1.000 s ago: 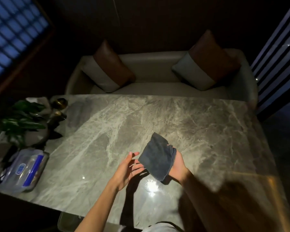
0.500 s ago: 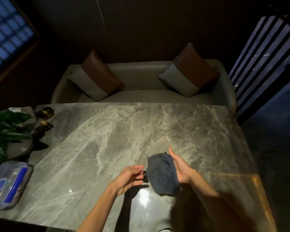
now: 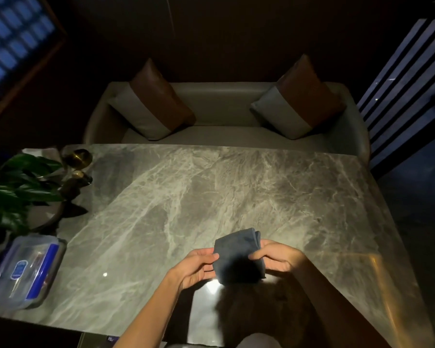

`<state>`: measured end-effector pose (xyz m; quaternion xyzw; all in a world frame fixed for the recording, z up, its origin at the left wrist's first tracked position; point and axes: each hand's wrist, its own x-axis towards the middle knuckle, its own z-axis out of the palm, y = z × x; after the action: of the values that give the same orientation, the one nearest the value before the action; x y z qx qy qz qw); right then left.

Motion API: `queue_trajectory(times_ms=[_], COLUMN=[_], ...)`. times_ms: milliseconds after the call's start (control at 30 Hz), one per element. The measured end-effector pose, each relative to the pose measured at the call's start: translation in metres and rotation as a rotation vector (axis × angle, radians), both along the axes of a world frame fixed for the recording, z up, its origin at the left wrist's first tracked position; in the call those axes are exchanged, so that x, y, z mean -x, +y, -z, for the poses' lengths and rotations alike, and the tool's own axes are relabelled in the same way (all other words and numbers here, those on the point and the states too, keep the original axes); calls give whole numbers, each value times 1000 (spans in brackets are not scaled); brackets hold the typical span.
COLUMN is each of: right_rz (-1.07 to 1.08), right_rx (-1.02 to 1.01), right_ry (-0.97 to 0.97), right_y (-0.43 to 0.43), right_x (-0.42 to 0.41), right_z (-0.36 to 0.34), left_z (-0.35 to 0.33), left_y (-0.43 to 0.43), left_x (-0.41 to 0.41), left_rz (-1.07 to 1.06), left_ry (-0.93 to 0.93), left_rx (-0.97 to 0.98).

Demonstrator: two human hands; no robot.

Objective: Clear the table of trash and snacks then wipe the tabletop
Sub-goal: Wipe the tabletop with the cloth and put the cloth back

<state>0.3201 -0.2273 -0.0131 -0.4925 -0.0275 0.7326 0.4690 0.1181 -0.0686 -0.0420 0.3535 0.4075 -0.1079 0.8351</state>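
Note:
A folded dark blue-grey cloth (image 3: 237, 254) hangs just above the near middle of the grey marble table (image 3: 211, 192). My left hand (image 3: 195, 268) pinches its left edge between thumb and fingers. My right hand (image 3: 276, 258) grips its right side, fingers wrapped over the fold. Both forearms reach in from the bottom of the view. The cloth's lower part is in shadow.
A clear plastic box with a blue-clipped lid (image 3: 23, 270) sits at the table's near left edge. Behind it stand a leafy plant (image 3: 15, 189) and brass ornaments (image 3: 78, 159). A grey sofa (image 3: 224, 114) with two cushions runs along the far side.
My left hand has closed in and taken the cloth's left edge; before, only my right hand held it. The cloth is now folded smaller between both hands.

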Motion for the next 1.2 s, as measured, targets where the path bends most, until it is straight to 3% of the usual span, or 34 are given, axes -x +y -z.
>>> queue_trajectory(times_ms=[100,300,367,500,567,633,733,767,833,867,900,967,1000,1033,1067,1200], right_rz=[57,30,40,-81,-132,-241,-223,-183,-206,-271,-339,-523,-621,-679,-723,-620], right_rx=[47,-79,-120,12,63,54,-4,2,4,-1,-11,-96,-145,-182,-218,-263], right_ry=[-41,-251,-327,-492,-479,-538,-301,-207,-172,-241,-317,-530,-624,-693,-767,-973], right_y=[26,74,94,145,173,206,261,283,326,348,369,411,431,452,473,548], right_x=[13,38,47,65,75,88,114,125,150,162,175,193,202,210,219,248], right_z=[4,10,10,2,-3,-2,1,0,8,12,12,25,28,34,39,68], left_z=[0,10,18,30,26,10,-1,6,-2,-9,-10,9,13,22,33,114], left_y=[22,63,81,119,135,154,175,173,204,218,230,243,258,271,280,322], left_x=[13,36,45,66,87,113,143,151,162,164,171,215,225,221,229,225], left_rz=[-29,-179,-237,-291,-309,-292,-323,-417,-830,-955,-1069,-935,-767,-746,-813,-1039], left_ry=[11,-148,-90,-45,-105,-76,186,207,217,160,242,7,56,234,279,194], left_rx=[-34,-123,-165,-189,-234,-354,-514,-530,-421,-360,-361,-178,-264,-389,-423,-456])
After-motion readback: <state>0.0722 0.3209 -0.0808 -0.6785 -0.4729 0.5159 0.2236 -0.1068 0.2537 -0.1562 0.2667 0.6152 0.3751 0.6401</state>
